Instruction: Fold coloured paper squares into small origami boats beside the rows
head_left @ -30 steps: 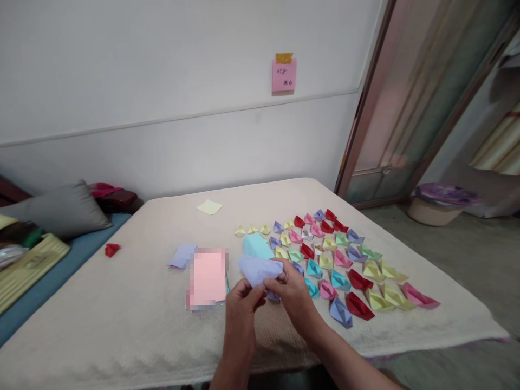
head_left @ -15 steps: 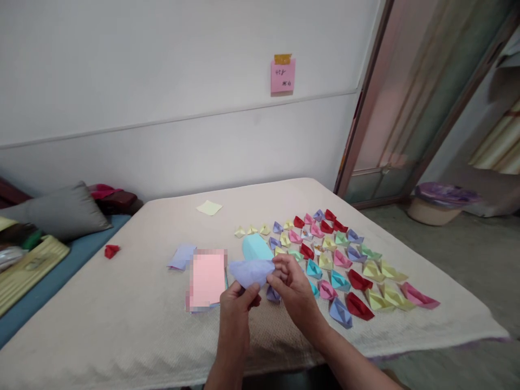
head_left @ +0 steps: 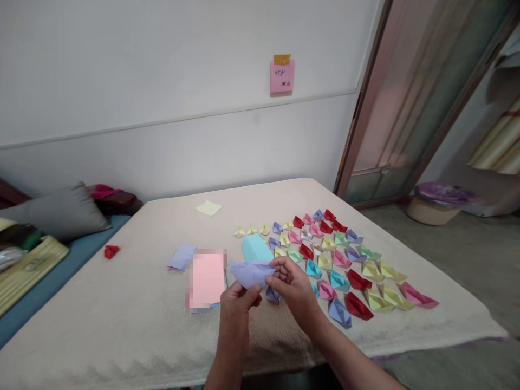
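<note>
A folded sheet of lavender paper [head_left: 251, 273] is held up over the near middle of the covered table. My left hand [head_left: 239, 303] pinches its lower edge between thumb and fingers. My right hand [head_left: 293, 287] grips its right end, thumb in front and fingers behind. Just beyond the sheet lies a light blue piece of paper [head_left: 257, 247]. Part of a small lavender paper boat [head_left: 273, 294] shows below and between my hands. To the left of my left hand is a pink stack of paper [head_left: 208, 279], its edges blurred out.
Rows of coloured paper boats [head_left: 339, 280] cover the table's right side. A lavender sheet [head_left: 182, 257], a pale yellow sheet [head_left: 209, 208] and a crumpled-looking red paper piece [head_left: 111, 251] lie further left. A grey cushion [head_left: 60, 208] sits beyond the left edge.
The top edge of the lavender paper shows a slightly different fold near my right fingers. Both hands have stayed almost in place, still holding it.
</note>
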Demonstrator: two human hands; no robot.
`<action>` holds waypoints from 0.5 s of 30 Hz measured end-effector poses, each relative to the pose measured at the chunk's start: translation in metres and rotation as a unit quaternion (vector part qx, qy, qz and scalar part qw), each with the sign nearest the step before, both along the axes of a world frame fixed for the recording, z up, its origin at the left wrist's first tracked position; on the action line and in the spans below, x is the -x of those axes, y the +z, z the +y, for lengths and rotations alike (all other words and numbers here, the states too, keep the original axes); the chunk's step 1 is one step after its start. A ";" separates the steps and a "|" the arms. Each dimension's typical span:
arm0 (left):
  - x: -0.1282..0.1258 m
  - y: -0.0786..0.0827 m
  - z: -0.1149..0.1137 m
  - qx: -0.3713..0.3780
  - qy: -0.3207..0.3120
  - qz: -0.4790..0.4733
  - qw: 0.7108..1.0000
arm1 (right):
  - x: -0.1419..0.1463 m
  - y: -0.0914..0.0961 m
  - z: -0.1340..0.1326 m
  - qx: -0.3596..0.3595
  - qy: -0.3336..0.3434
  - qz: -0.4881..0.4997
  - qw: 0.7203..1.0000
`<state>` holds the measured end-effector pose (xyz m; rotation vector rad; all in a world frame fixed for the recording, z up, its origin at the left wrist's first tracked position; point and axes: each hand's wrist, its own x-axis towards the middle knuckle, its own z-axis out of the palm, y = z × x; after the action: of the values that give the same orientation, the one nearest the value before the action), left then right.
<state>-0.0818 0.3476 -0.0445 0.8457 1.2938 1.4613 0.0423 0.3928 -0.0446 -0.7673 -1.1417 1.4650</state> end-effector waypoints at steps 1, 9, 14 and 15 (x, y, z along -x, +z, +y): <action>0.000 0.000 0.000 -0.001 -0.004 0.003 1.000 | 0.000 0.000 0.000 0.011 0.009 0.007 1.000; 0.001 -0.005 -0.001 -0.006 -0.024 0.023 0.999 | -0.001 0.008 -0.003 0.059 0.028 0.034 0.997; 0.001 -0.008 0.000 0.002 -0.034 0.025 0.999 | -0.002 0.005 -0.001 0.055 -0.002 -0.026 0.998; 0.001 -0.008 0.000 0.000 -0.032 0.021 0.999 | -0.002 0.005 0.000 0.055 -0.003 -0.032 0.998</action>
<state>-0.0830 0.3474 -0.0523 0.9144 1.2872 1.3997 0.0446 0.3924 -0.0399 -0.8979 -1.1132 1.5179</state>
